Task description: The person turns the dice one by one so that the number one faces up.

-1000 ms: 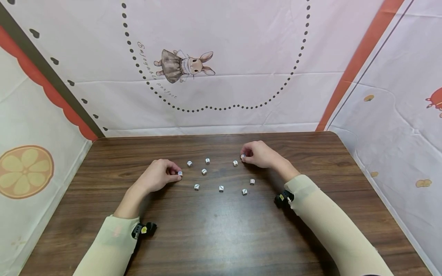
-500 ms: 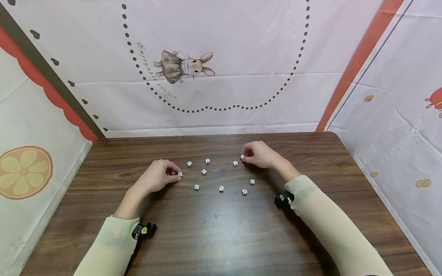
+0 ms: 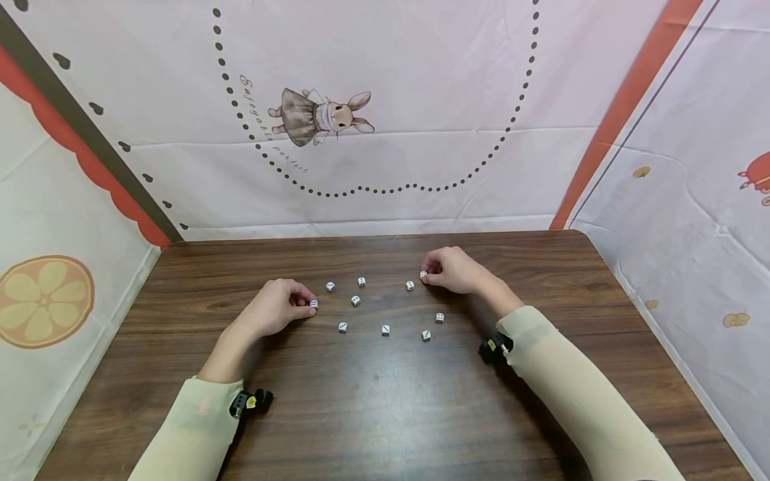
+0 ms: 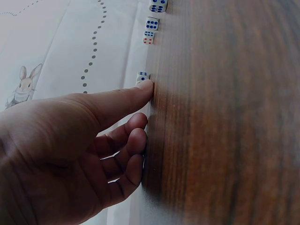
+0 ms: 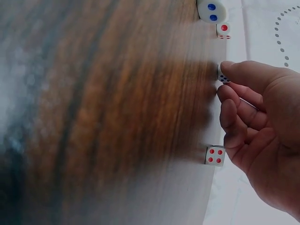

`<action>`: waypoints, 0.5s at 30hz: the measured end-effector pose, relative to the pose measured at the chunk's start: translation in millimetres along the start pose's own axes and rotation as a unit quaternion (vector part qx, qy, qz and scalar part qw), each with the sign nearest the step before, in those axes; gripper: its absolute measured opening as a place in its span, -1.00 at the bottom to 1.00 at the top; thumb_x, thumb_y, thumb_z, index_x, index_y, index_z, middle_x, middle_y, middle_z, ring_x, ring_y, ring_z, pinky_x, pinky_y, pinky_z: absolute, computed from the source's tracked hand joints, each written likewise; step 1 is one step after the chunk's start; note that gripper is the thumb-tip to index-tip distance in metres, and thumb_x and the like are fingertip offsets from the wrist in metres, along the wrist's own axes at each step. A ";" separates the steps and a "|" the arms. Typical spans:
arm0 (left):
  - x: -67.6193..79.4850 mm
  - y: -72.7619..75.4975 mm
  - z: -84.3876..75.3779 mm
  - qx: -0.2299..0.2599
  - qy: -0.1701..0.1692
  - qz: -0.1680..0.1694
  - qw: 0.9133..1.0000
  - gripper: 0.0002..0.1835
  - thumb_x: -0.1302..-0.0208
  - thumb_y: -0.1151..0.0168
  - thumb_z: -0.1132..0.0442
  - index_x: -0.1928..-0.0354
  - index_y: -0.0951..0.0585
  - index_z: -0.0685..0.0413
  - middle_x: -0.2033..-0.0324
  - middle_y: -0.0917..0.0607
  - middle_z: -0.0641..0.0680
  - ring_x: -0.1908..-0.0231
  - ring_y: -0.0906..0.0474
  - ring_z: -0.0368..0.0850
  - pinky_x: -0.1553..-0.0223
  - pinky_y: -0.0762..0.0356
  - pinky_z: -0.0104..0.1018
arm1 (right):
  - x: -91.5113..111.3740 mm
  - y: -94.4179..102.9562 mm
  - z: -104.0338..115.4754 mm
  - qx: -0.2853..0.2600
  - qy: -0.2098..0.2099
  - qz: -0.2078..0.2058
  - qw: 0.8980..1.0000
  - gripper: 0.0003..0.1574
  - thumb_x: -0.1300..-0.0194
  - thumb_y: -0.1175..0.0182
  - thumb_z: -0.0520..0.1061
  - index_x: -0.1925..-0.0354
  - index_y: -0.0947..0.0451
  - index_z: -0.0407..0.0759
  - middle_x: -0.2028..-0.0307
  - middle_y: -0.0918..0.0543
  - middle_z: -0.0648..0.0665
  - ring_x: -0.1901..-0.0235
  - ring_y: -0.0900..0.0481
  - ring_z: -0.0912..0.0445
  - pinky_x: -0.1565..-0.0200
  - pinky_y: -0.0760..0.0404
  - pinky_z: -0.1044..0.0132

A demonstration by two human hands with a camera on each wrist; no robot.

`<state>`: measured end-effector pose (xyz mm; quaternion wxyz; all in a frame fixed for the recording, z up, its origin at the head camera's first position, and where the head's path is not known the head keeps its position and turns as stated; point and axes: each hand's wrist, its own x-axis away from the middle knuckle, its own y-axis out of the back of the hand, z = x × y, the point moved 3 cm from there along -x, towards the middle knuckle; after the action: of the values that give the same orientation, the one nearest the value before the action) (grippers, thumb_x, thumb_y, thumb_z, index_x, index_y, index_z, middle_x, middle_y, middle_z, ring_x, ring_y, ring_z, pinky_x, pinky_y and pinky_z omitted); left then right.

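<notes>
- Left hand [image 3: 277,306]: its grip pinches a white die [image 3: 313,304] between thumb and fingertip, leftmost of the scattered dice, with the other fingers bent loosely beneath
- Right hand [image 3: 455,269]: its grip likewise pinches a second white die [image 3: 424,274], at the far right of the group
- Whether either pinched die touches the bench [image 3: 385,414] I cannot tell
- Just right of the left hand's die and a little farther sits a loose die [image 3: 330,286]; farther right come a far-middle die [image 3: 361,282] and, just nearer, an inner die [image 3: 355,300]
- A neighbour die [image 3: 410,285] lies just left of the right hand's fingertips
- Along the near side, left to right: a three-pip die [image 3: 343,327], a middle die [image 3: 386,330], a near-right die [image 3: 426,335]; slightly farther right, a four-pip die [image 3: 440,318]
- Beyond the bench hangs cloth printed with a rabbit [image 3: 325,117]
</notes>
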<state>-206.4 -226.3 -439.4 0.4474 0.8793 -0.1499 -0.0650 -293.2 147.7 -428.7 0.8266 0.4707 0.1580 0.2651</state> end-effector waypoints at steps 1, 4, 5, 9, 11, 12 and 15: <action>0.0 0.0 0.0 -0.001 0.000 0.000 1.000 -0.91 -0.30 -0.53 0.27 0.19 -0.82 0.06 0.44 -0.65 -0.09 0.37 -0.52 -0.16 0.29 -0.48 -0.25 | 0.1 -0.2 -0.2 0.001 -0.001 0.000 1.000 -0.92 -0.37 -0.42 -0.13 0.25 -0.71 -0.11 0.40 -0.69 0.07 0.33 -0.59 0.15 0.16 -0.58 0.16; 0.0 0.2 0.1 -0.005 0.000 0.002 1.000 -0.91 -0.30 -0.53 0.26 0.19 -0.82 0.05 0.44 -0.65 -0.09 0.37 -0.53 -0.16 0.28 -0.48 -0.25 | 0.5 -0.4 -0.6 0.001 -0.003 -0.001 1.000 -0.91 -0.36 -0.43 -0.12 0.26 -0.70 -0.10 0.42 -0.69 0.07 0.35 -0.59 0.16 0.17 -0.58 0.17; -0.2 0.3 0.0 -0.005 -0.001 0.002 1.000 -0.91 -0.30 -0.53 0.26 0.19 -0.82 0.05 0.44 -0.65 -0.10 0.37 -0.52 -0.17 0.28 -0.48 -0.25 | 0.6 -0.4 -0.7 0.002 -0.003 -0.001 1.000 -0.91 -0.35 -0.43 -0.12 0.26 -0.70 -0.10 0.43 -0.68 0.07 0.36 -0.59 0.16 0.17 -0.58 0.17; -0.3 0.6 -0.1 -0.006 -0.002 0.004 1.000 -0.91 -0.31 -0.53 0.25 0.18 -0.82 0.06 0.44 -0.65 -0.10 0.36 -0.53 -0.17 0.28 -0.48 -0.25 | 0.6 -0.3 -0.8 0.003 0.006 -0.002 1.000 -0.87 -0.33 -0.46 -0.13 0.22 -0.70 -0.13 0.42 -0.68 0.06 0.35 -0.59 0.15 0.17 -0.58 0.15; -0.2 0.7 -0.2 -0.004 -0.002 0.005 1.000 -0.91 -0.31 -0.53 0.26 0.18 -0.82 0.06 0.43 -0.65 -0.10 0.36 -0.53 -0.17 0.28 -0.48 -0.25 | 0.7 -0.2 -0.4 0.003 0.015 -0.001 1.000 -0.82 -0.31 -0.46 -0.16 0.14 -0.70 -0.16 0.38 -0.68 0.04 0.32 -0.59 0.13 0.15 -0.58 0.13; 0.0 0.8 -0.3 -0.003 -0.001 0.006 1.000 -0.91 -0.31 -0.53 0.26 0.18 -0.82 0.06 0.43 -0.65 -0.09 0.36 -0.53 -0.16 0.28 -0.48 -0.25 | 0.8 -0.2 0.0 0.004 0.020 0.000 1.000 -0.78 -0.31 -0.45 -0.18 0.09 -0.71 -0.18 0.35 -0.68 0.02 0.31 -0.59 0.11 0.13 -0.58 0.13; 0.3 1.2 -0.5 -0.003 0.000 0.004 1.000 -0.91 -0.30 -0.53 0.26 0.19 -0.82 0.06 0.44 -0.65 -0.10 0.37 -0.53 -0.16 0.28 -0.48 -0.25 | 1.3 0.1 1.7 0.008 0.036 0.006 0.999 -0.64 -0.29 -0.40 -0.28 -0.07 -0.70 -0.20 0.26 -0.67 -0.05 0.25 -0.60 0.06 0.10 -0.58 0.10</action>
<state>-206.3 -226.7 -438.1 0.4508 0.8771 -0.1534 -0.0633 -291.2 147.3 -427.8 0.8149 0.4686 0.1866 0.2855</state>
